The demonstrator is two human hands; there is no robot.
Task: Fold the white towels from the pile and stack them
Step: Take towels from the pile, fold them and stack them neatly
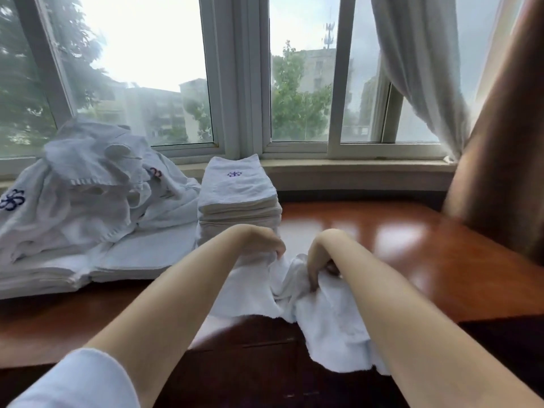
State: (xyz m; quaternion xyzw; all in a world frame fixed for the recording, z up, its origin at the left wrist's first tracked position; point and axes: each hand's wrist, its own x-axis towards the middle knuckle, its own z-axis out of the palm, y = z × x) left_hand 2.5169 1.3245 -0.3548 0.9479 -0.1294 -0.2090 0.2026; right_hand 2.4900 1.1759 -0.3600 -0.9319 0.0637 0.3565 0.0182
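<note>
Glossy reddish wooden table is carrying a crumpled white towel; left hand and right hand are pinching its bunched top, fingers curled. Sagging cloth at six o'clock risks sliding off the edge.

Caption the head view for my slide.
Both hands, left hand and right hand, grip a white towel beside the folded stack.
</note>
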